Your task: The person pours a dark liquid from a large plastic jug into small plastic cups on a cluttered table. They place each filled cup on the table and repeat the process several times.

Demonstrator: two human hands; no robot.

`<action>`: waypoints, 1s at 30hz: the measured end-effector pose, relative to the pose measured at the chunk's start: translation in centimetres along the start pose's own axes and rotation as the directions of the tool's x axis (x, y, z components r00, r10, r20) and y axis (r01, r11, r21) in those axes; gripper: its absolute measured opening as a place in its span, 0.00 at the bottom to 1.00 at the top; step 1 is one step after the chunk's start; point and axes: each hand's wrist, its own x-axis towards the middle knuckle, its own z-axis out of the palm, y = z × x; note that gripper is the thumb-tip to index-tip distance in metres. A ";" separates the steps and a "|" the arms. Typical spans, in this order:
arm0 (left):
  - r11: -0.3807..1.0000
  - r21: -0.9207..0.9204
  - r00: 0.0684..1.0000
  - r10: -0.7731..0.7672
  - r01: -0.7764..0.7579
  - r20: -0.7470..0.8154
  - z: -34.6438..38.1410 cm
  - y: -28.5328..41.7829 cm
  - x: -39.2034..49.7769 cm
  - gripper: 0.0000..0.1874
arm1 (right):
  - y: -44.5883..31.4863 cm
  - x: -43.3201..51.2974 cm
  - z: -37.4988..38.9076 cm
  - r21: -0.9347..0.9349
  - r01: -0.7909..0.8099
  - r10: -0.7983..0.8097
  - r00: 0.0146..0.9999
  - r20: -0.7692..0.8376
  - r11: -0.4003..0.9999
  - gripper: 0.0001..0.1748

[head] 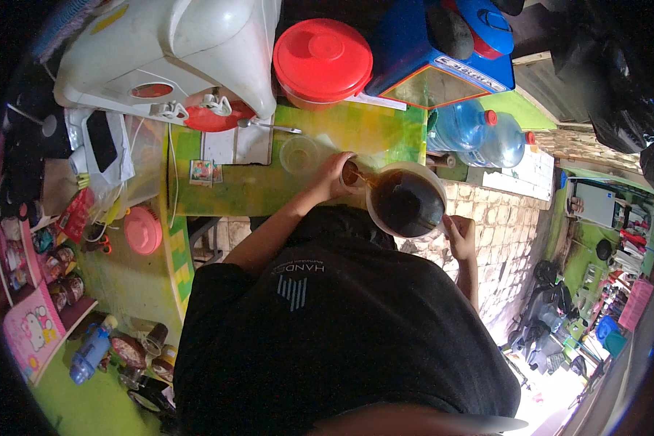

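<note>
My left hand [331, 177] is wrapped around a clear plastic cup [351, 173] that holds some brown liquid. My right hand [460, 237] grips the handle of a translucent plastic jug [440, 187], which is tilted to the left. Dark brown liquid [406, 201] fills much of the jug, and a thin stream runs from its lip into the cup. Another clear cup [298, 155] stands on the yellow-green table [240, 191] just left of my left hand. Close to that cup, a metal spoon [275, 128] extends past the table's back items.
A white drink dispenser [169, 60] with two taps stands at the back left, beside a red-lidded bucket [323, 61]. Further right are a blue box [441, 60] and large water bottles [496, 139]. Small sachets [205, 173] and a pink lid [143, 230] lie to the left.
</note>
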 end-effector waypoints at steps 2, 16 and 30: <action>1.000 -0.007 1.000 -0.005 0.005 0.009 0.0 0.0 0.0 0.43 | -0.5 0.0 -0.1 -0.028 0.012 -0.012 1.000 0.005 1.000 0.24; 0.997 0.082 1.000 0.012 -0.010 -0.021 -0.5 1.1 0.4 0.41 | -1.6 0.3 -0.9 -0.164 -0.027 0.034 0.999 0.036 0.986 0.25; 0.993 0.081 0.996 -0.085 0.084 0.009 -0.3 0.7 0.2 0.41 | -2.8 0.4 -1.1 -0.169 -0.039 0.047 0.998 0.040 0.985 0.25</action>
